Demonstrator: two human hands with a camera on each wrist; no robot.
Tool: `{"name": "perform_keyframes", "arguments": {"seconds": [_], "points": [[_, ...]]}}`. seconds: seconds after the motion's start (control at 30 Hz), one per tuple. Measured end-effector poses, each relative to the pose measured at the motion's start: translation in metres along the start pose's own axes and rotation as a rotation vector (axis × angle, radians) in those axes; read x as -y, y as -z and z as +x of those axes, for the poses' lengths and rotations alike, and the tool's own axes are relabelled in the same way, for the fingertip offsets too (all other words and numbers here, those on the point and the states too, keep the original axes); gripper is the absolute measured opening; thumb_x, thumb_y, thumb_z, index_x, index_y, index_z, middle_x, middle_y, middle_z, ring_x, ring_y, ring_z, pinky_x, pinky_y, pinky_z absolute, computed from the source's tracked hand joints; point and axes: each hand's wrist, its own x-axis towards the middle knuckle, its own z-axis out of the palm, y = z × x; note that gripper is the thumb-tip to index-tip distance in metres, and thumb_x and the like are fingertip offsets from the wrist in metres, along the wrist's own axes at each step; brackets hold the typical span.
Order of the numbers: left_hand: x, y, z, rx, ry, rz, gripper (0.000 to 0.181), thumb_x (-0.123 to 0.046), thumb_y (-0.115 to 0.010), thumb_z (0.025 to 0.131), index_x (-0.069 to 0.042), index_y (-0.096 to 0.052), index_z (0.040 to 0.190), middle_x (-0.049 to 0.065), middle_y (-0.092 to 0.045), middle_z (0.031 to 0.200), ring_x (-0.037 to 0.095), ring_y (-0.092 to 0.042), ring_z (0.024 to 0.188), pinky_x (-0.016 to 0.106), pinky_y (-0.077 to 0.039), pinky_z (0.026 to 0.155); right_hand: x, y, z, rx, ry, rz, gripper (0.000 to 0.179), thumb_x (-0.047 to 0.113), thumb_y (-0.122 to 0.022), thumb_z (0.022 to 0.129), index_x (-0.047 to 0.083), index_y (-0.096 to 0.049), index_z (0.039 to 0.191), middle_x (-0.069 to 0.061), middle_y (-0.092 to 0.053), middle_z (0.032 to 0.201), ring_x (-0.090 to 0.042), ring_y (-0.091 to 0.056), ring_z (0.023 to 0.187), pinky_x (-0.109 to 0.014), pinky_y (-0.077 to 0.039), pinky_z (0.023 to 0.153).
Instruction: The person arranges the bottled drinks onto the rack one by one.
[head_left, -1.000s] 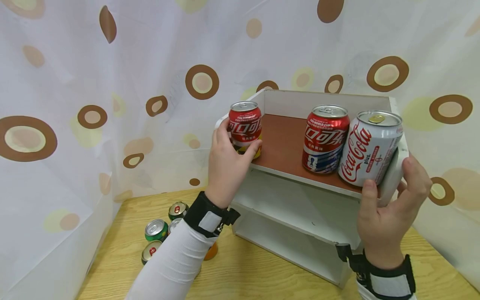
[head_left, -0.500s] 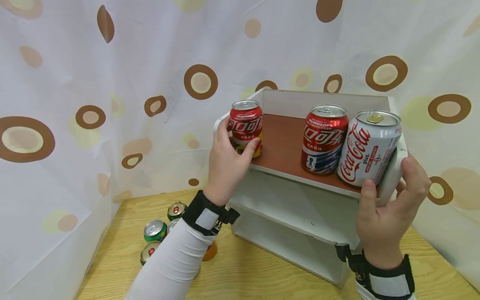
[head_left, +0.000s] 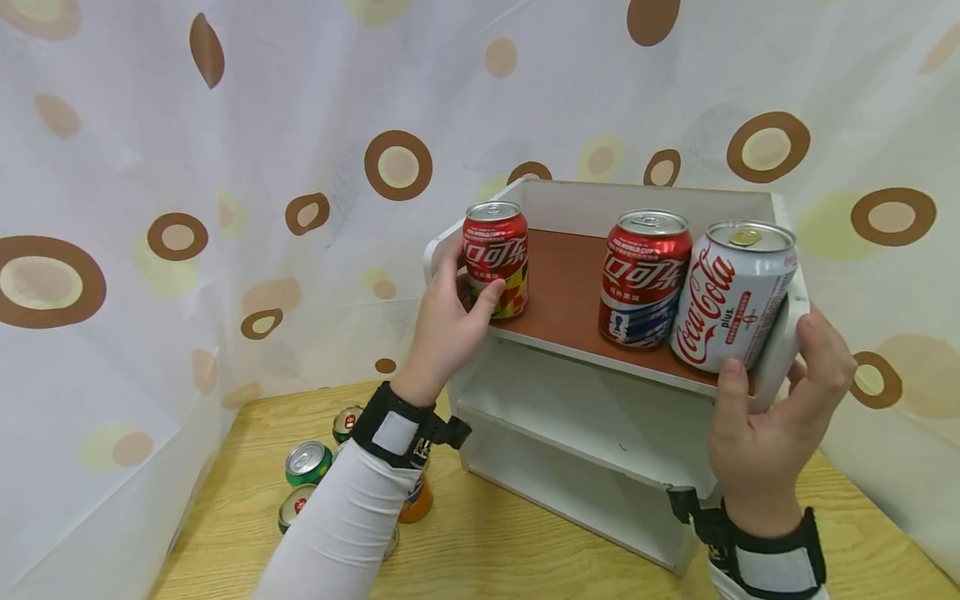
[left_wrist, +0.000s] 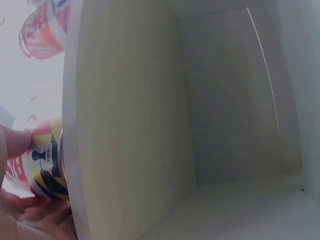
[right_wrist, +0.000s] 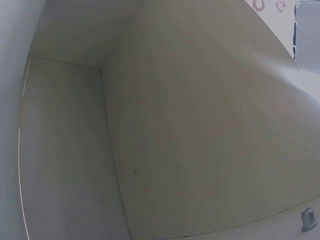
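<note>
In the head view, my left hand (head_left: 446, 325) curls around a red Coca-Cola can (head_left: 497, 242) with a yellow patterned base, standing at the left front of the shelf unit's (head_left: 585, 354) brown top. Its thumb lies across the can's front; the left wrist view shows thumb (left_wrist: 15, 142) and fingers against that can's side. My right hand (head_left: 780, 417) grips the unit's right side panel, thumb in front by the base of a white Coca-Cola plus can (head_left: 731, 296), fingers on the outer side. A red can with a blue base (head_left: 645, 279) stands beside the white one.
Several cans, one of them green (head_left: 307, 462), stand on the wooden table (head_left: 487, 550) at the left, partly behind my left sleeve. An orange bottle (head_left: 416, 502) shows next to it. Two lower white shelves (head_left: 570, 408) lie beneath the top. A patterned curtain (head_left: 337, 100) hangs behind.
My left thumb has slid left across the red can's front and my left hand has drawn slightly lower. The right hand keeps its hold; the whole scene shifts slightly left.
</note>
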Motion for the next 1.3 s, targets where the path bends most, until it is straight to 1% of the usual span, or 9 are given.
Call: {"name": "perform_keyframes", "arguments": {"seconds": [0.13, 0.27, 0.37, 0.5, 0.6, 0.67, 0.77, 0.97, 1.3], "points": [[0.002, 0.004, 0.002, 0.048, 0.020, -0.060, 0.068, -0.018, -0.064, 0.103, -0.005, -0.029, 0.160, 0.015, -0.048, 0.154, 0.031, -0.053, 0.139, 0.044, -0.046, 0.115, 0.000, -0.001, 0.000, -0.007, -0.001, 0.000, 0.044, 0.028, -0.058, 0.098, -0.004, -0.044, 0.124, -0.016, -0.049, 0.139, -0.030, -0.047, 0.133, -0.018, -0.041, 0.102], [0.004, 0.005, 0.002, 0.063, 0.036, -0.078, 0.068, -0.016, -0.063, 0.103, -0.005, -0.029, 0.160, 0.016, -0.047, 0.156, 0.032, -0.049, 0.144, 0.043, -0.043, 0.117, 0.000, -0.001, -0.001, -0.017, -0.004, 0.004, 0.044, 0.029, -0.058, 0.097, -0.005, -0.045, 0.123, -0.016, -0.049, 0.139, -0.030, -0.047, 0.132, -0.018, -0.041, 0.100], [0.003, 0.005, 0.001, 0.054, 0.053, -0.076, 0.068, -0.017, -0.063, 0.103, -0.007, -0.029, 0.161, 0.014, -0.047, 0.157, 0.031, -0.047, 0.146, 0.043, -0.042, 0.117, 0.000, -0.001, -0.001, -0.018, -0.003, 0.004, 0.044, 0.029, -0.059, 0.098, -0.004, -0.045, 0.123, -0.016, -0.049, 0.139, -0.031, -0.047, 0.132, -0.018, -0.041, 0.100], [-0.002, 0.002, -0.006, 0.000, 0.093, -0.051, 0.066, -0.024, -0.064, 0.103, -0.009, -0.034, 0.159, 0.012, -0.051, 0.153, 0.030, -0.056, 0.137, 0.042, -0.048, 0.113, -0.001, 0.000, -0.001, -0.015, -0.002, 0.002, 0.043, 0.028, -0.058, 0.097, -0.004, -0.044, 0.124, -0.017, -0.049, 0.139, -0.031, -0.047, 0.132, -0.018, -0.042, 0.101], [-0.004, 0.000, -0.010, -0.045, 0.101, -0.011, 0.063, -0.025, -0.066, 0.102, -0.007, -0.040, 0.156, 0.013, -0.055, 0.150, 0.030, -0.062, 0.128, 0.042, -0.053, 0.108, -0.001, 0.000, -0.001, -0.013, -0.002, 0.003, 0.043, 0.028, -0.058, 0.098, -0.003, -0.044, 0.124, -0.017, -0.049, 0.139, -0.031, -0.047, 0.132, -0.018, -0.042, 0.101], [-0.004, 0.000, -0.011, -0.058, 0.090, 0.012, 0.062, -0.024, -0.068, 0.101, -0.006, -0.041, 0.154, 0.015, -0.056, 0.148, 0.031, -0.064, 0.125, 0.042, -0.054, 0.106, -0.001, 0.000, -0.001, -0.014, -0.002, 0.007, 0.044, 0.029, -0.059, 0.098, -0.004, -0.044, 0.124, -0.016, -0.049, 0.139, -0.031, -0.047, 0.132, -0.019, -0.042, 0.101], [-0.004, 0.000, -0.012, -0.058, 0.078, 0.031, 0.062, -0.020, -0.069, 0.100, -0.003, -0.041, 0.153, 0.017, -0.057, 0.145, 0.033, -0.064, 0.124, 0.043, -0.054, 0.106, -0.001, 0.000, -0.001, -0.011, 0.000, 0.008, 0.044, 0.030, -0.059, 0.098, -0.004, -0.044, 0.124, -0.017, -0.049, 0.139, -0.031, -0.047, 0.132, -0.019, -0.042, 0.102], [-0.003, 0.002, -0.012, -0.041, 0.085, 0.033, 0.065, -0.018, -0.071, 0.099, -0.003, -0.040, 0.153, 0.017, -0.055, 0.145, 0.034, -0.063, 0.124, 0.043, -0.053, 0.107, 0.000, -0.001, -0.001, -0.007, 0.000, 0.004, 0.045, 0.031, -0.059, 0.099, -0.003, -0.044, 0.124, -0.017, -0.049, 0.139, -0.030, -0.047, 0.132, -0.020, -0.042, 0.102], [-0.002, 0.001, -0.012, -0.042, 0.075, 0.027, 0.065, -0.017, -0.071, 0.098, -0.004, -0.040, 0.153, 0.016, -0.055, 0.146, 0.033, -0.062, 0.125, 0.043, -0.053, 0.107, 0.002, -0.002, 0.000, -0.020, -0.006, 0.009, 0.042, 0.025, -0.057, 0.096, -0.004, -0.044, 0.123, -0.017, -0.049, 0.138, -0.032, -0.047, 0.132, -0.019, -0.042, 0.102]]}}
